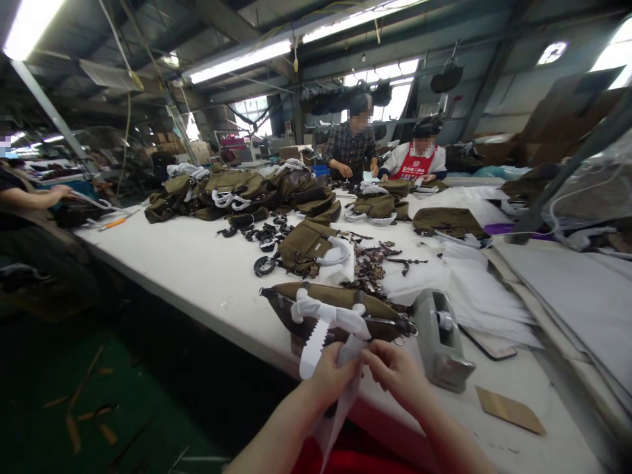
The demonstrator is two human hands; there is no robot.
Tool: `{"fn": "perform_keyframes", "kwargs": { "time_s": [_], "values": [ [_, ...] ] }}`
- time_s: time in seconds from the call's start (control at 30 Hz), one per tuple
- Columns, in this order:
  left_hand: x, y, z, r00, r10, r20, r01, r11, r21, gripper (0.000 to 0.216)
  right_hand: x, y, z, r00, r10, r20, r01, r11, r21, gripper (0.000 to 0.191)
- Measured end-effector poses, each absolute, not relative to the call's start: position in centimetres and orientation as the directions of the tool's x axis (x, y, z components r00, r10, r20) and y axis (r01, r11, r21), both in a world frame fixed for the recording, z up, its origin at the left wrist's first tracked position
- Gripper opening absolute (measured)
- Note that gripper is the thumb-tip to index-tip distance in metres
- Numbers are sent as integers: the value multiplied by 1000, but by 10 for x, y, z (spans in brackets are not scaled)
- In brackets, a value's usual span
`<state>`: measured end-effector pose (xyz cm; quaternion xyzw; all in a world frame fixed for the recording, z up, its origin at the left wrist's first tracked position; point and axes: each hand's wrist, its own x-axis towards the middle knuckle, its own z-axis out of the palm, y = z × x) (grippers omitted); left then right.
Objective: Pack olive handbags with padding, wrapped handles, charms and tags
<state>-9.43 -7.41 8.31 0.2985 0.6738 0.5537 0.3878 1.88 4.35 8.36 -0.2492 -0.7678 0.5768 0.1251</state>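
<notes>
An olive-green bag (340, 304) lies at the near edge of the white table (197, 263), its handle wrapped in white foam sheet (326, 316). My left hand (328, 378) and my right hand (395, 372) meet just below the bag. Both pinch a strip of the white wrapping paper (345, 388), which hangs down between them over the table edge. Fingers of both hands are closed on it.
A grey tape dispenser (439, 339) stands right of the bag, with a phone (488, 345) and a cardboard piece (511, 409) nearby. More olive bags (237, 191), black straps (266, 237) and white paper sheets (469, 283) cover the table. Two people (385, 155) work at the far end; another person's arm (34, 197) is at left.
</notes>
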Motion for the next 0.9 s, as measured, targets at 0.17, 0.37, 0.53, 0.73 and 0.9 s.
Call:
{"fn": "perform_keyframes", "kwargs": {
  "time_s": [0.17, 0.37, 0.53, 0.73, 0.9],
  "values": [
    [-96, -75, 85, -530, 837, -133, 52, 189, 981, 32, 12, 49, 76, -798, 567, -204, 417, 275, -867, 42],
    [-93, -73, 83, -522, 815, -251, -232, 147, 961, 58, 14, 51, 67, -745, 584, -321, 536, 239, -810, 56],
    [-99, -68, 68, -386, 860, -335, -411, 165, 897, 64, 12, 45, 51, -779, 547, -307, 405, 64, -912, 71],
    [-119, -59, 34, 237, 812, -534, -667, 536, 517, 75, 11, 34, 43, -781, 601, -168, 185, -34, -982, 73],
    [-113, -64, 40, 171, 880, -443, -715, 421, 559, 72, 20, 34, 39, -786, 604, -134, 152, -22, -988, 70]
  ]
}}
